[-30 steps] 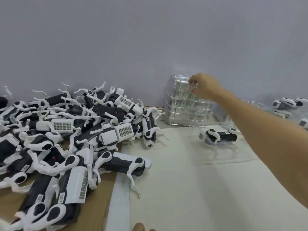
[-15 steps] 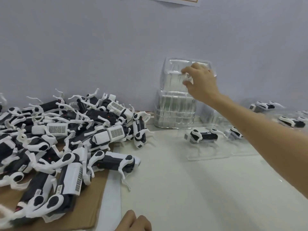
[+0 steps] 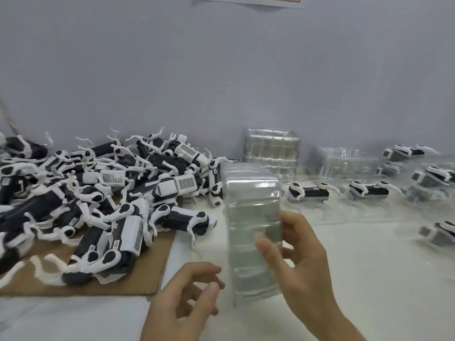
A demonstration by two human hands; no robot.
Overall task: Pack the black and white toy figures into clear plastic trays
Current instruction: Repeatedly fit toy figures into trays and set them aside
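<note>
White tabletop (image 3: pixel 369 267), front edge. Gripping trays (image 3: pixel 253 212) with right hand (image 3: pixel 305 264); left hand (image 3: pixel 184 303) slack, empty. Likely light, flimsy, slick; hold by side walls.

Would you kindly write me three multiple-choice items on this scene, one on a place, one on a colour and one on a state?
1. Where does the pile of figures lie?
A. On the cardboard at the left.
B. In a box on the right.
C. On the floor.

2. What colour is the cardboard?
A. Blue.
B. Brown.
C. Red.

3. What is the right hand doing?
A. Lying flat on the table.
B. Gripping a figure.
C. Holding a stack of clear trays.

Answers: 1 A, the heap sits on the sheet at the left; 2 B, its bare edge shows brown; 3 C, its fingers and thumb curl round the stack.
</note>
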